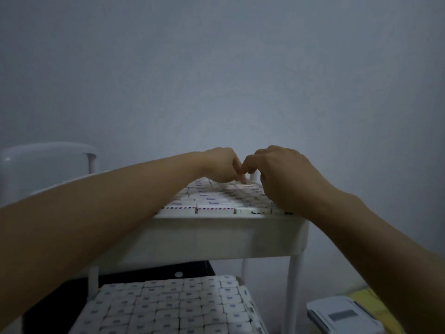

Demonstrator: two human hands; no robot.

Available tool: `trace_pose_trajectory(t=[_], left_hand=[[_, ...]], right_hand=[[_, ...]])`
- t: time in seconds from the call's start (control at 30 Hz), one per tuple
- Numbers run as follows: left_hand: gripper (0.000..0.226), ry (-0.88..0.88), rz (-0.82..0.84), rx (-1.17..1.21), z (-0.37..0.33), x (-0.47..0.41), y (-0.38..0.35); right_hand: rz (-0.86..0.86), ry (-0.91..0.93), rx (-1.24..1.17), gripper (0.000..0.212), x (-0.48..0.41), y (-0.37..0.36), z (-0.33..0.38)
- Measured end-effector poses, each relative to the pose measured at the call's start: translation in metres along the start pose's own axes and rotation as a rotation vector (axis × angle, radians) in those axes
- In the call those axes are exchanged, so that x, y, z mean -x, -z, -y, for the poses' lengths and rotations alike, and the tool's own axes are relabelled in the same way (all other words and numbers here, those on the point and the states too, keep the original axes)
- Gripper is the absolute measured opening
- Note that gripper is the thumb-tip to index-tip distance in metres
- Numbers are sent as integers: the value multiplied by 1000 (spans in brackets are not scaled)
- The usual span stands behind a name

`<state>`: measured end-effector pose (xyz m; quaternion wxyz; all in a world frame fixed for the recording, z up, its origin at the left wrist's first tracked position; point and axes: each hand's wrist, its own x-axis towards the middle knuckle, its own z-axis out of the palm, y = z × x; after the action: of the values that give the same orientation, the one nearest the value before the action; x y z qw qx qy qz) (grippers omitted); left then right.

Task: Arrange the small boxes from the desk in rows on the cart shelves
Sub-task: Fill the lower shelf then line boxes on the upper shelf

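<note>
Forearms first, nearest the lens: both are stretched forward across the cart (295, 280), one from each lower corner of the view, and are seen meeting over the top shelf (216, 237). Underneath, the lower rows (168, 307) are seen packed tight, side by side.

Up top, boxes (212, 201) are laid flat from the near edge to the far edge. In the near row their long sides are turned along that edge, so the rows run left to right.

Now the spot that matters: the far edge, close to the far right corner, just before the post (252, 175). The left hand (221, 165) is held knuckles up with its fingers bent downward, and one fingertip (244, 180) is set on a box (246, 186) there. The right hand (284, 174) is placed just beside it on the right, fingers curled under, thumb side almost touching the left. Whether anything is pinched by either hand cannot be told, since the undersides are hidden and the light is poor.

So the box lies straight ahead and below both sets of fingers, between the two hands, with the left marginally nearer. A seating step is judged to be in hand. Its long side would need to be lined up with its neighbours and pressed towards the far right corner, and the crowded row beside it could be nudged out of line.
</note>
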<state>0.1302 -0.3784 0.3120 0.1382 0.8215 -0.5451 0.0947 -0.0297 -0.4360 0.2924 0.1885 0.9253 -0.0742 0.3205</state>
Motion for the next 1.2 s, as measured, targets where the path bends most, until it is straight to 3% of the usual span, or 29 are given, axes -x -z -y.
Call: trace_pose_trajectory(t=[0.1, 0.23, 0.37, 0.47, 0.6, 0.7, 0.83, 1.03, 1.1, 1.2], left_hand=[[41, 29, -110, 1, -5, 24, 17], [32, -18, -457, 120, -1, 98, 39], [31, -84, -656, 229, 25, 202, 31], [26, -33, -766, 241, 56, 274, 1], [21, 215, -884, 174, 114, 360, -55], [24, 504, -826, 60, 167, 424, -106], [25, 726, -526, -185, 205, 483, -169], [53, 843, -312, -346, 205, 504, -210], [53, 842, -313, -300, 207, 508, -216], [41, 702, -430, -118, 209, 507, -215]], right_hand=[[-157, -21, -125, 42, 9, -2, 11], [-350, -21, -356, 37, 25, 7, 51], [-503, 136, -562, 27, 41, 12, 114], [-425, 248, -714, 29, 51, -2, 171], [-139, 372, -868, 33, 59, -41, 246], [134, 403, -954, 35, 63, -73, 297], [541, 416, -859, 49, 68, -129, 359], [602, 249, -608, 77, 72, -195, 417], [610, 238, -533, 78, 71, -206, 424], [599, 259, -494, 66, 72, -214, 426]])
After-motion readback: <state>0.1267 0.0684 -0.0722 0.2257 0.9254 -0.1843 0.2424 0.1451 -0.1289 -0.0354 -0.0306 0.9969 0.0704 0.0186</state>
